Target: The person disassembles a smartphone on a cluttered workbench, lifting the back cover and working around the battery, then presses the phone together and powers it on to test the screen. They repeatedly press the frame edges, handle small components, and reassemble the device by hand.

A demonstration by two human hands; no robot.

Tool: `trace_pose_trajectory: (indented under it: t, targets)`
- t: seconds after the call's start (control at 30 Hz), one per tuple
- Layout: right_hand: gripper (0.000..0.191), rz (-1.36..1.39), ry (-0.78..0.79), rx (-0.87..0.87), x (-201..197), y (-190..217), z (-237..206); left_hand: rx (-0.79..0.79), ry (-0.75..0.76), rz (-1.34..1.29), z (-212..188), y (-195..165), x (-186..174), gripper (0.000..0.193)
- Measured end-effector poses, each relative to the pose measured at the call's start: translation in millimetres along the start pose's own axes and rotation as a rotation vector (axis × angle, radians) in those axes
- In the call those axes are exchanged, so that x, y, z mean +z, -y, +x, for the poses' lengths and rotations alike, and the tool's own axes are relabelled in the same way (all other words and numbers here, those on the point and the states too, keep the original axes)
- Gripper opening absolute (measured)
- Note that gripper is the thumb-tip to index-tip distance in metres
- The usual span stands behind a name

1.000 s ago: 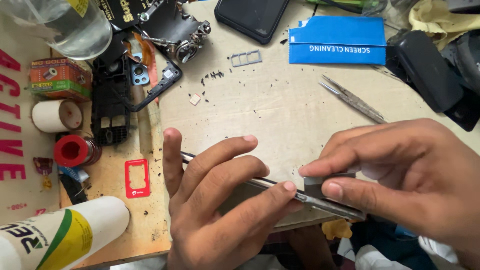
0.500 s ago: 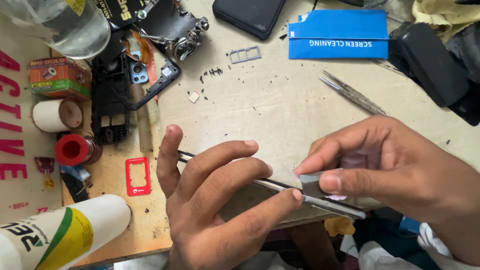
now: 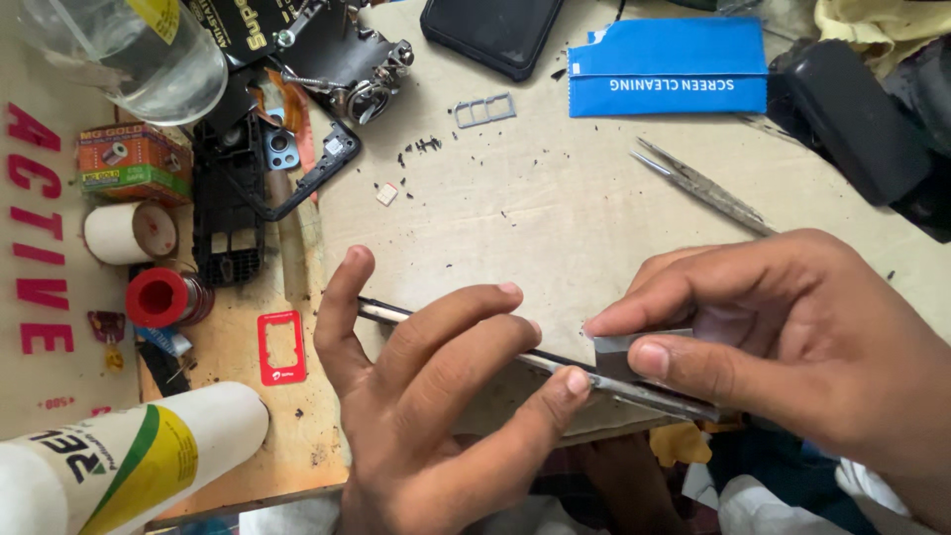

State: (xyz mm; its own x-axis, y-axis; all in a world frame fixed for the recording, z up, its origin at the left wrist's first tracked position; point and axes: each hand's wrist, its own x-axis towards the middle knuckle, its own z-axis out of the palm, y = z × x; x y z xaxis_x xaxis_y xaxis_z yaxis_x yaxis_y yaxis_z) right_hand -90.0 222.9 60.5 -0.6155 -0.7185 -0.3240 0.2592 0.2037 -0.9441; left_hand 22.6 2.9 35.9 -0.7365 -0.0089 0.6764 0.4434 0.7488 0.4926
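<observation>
My left hand [image 3: 436,396] holds a thin flat phone [image 3: 634,388] on edge near the table's front, with the thumb at its left end and the fingers laid over its face. My right hand [image 3: 783,347] pinches a small grey flat tool [image 3: 624,349] between thumb and forefinger and presses it against the phone's upper edge. Most of the phone is hidden under both hands.
Metal tweezers [image 3: 698,185] lie just behind my right hand. A blue cleaning packet [image 3: 669,81], a dark phone [image 3: 505,35], a SIM tray [image 3: 485,111] and a black phone frame [image 3: 233,188] sit farther back. A white bottle [image 3: 129,461], a red spool [image 3: 158,297] and a red card frame [image 3: 280,347] are at the left.
My right hand with the grey tool has slid a little left along the phone's edge, closer to my left fingertips. My left hand keeps its hold.
</observation>
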Motion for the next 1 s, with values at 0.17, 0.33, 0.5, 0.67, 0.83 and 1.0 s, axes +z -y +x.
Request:
trace_pose_trajectory:
  t: [0.17, 0.33, 0.5, 0.67, 0.83, 1.0]
  targets:
    - [0.024, -0.179, -0.019, -0.158, 2.1, -2.0, -4.8, 0.078, -0.003, 0.051, -2.2, 3.5, 3.9, 0.018]
    - [0.022, -0.172, -0.011, -0.111, 1.1, -0.2, -2.4, 0.084, 0.008, 0.062, -1.6, 3.3, 3.6, 0.016]
    - [0.018, 0.086, 0.016, 0.120, 1.0, 5.2, 7.5, 0.042, 0.013, 0.042, 1.3, 1.8, 2.5, 0.018]
    - [0.023, -0.401, -0.045, -0.233, 10.7, 8.6, -3.1, 0.039, -0.042, 0.051, 0.9, 3.4, 7.3, 0.017]
    - [0.024, -0.441, -0.052, -0.260, 12.4, 5.9, -1.8, -0.022, -0.020, 0.004, -4.2, 2.3, 6.3, 0.017]
    - [0.024, -0.427, -0.038, -0.268, 13.8, 5.3, 1.0, -0.003, -0.049, 0.007, -3.7, 4.6, 7.1, 0.019]
